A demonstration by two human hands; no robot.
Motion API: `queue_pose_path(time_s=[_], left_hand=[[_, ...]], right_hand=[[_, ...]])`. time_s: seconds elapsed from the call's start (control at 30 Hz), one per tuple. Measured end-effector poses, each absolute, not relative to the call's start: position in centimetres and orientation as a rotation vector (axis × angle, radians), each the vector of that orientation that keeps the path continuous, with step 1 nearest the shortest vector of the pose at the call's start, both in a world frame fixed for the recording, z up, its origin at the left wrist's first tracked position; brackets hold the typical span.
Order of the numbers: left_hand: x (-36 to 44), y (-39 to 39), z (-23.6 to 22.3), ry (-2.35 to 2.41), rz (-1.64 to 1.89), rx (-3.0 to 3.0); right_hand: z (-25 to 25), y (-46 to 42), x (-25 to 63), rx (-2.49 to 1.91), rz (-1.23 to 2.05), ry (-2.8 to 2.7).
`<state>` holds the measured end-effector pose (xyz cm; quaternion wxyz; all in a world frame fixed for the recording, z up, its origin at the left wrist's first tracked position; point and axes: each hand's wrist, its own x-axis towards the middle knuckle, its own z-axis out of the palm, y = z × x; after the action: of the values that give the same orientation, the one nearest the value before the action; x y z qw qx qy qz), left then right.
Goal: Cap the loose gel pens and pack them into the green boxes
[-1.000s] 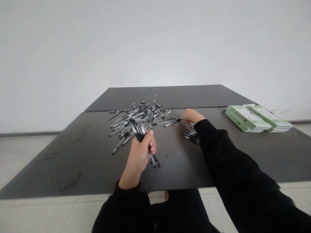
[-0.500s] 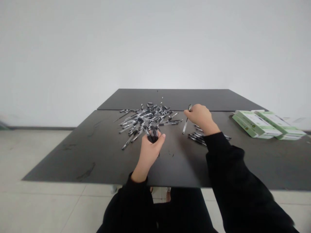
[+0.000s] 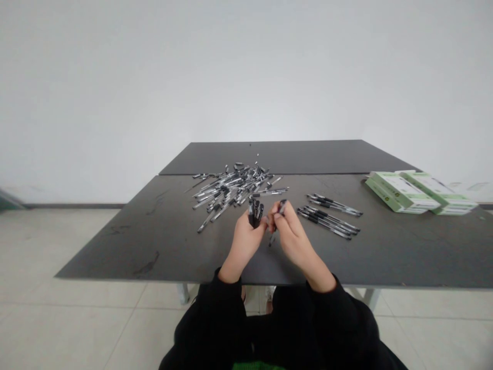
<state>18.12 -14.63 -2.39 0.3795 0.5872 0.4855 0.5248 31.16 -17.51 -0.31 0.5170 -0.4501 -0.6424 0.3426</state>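
Observation:
My left hand (image 3: pixel 245 247) is shut on a small upright bunch of black-and-clear pens (image 3: pixel 255 213), their tips or caps sticking up above the fingers. Close beside it, my right hand (image 3: pixel 291 237) pinches a single pen (image 3: pixel 280 216) between thumb and fingers, and the two hands almost touch. A loose, tangled pile of pens (image 3: pixel 231 189) lies on the dark table behind my left hand. To the right of my hands, pens lie side by side in tidy groups (image 3: pixel 327 220), not touching either hand.
The dark tabletop (image 3: pixel 115 252) is made of two slabs meeting in a seam behind the pile. Two green-and-white boxes (image 3: pixel 400 192) lie near its right edge. A tiled floor surrounds the table, with a white wall behind.
My right hand has moved left from the side groups to my left hand, carrying a pen. My left hand has risen slightly with its bunch. The side groups now show fully.

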Motion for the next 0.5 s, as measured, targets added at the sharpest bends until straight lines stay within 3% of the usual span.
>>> queue_pose_path(time_s=[0.2,0.33,0.5], left_hand=[[19.2,-14.8,-2.8,1.25,1.339,1.8],[20.0,-15.1,-3.0,1.036,1.405,1.986],[20.8,-16.2,-2.8,0.694,1.294,1.817]], right_hand=[[-0.9,-17.3,28.7,-1.154,0.819,-1.329],[-0.7,-16.8,28.2,-1.225,0.657,-1.142],[-0.2,-16.9,29.6,-1.184,0.606,-0.993]])
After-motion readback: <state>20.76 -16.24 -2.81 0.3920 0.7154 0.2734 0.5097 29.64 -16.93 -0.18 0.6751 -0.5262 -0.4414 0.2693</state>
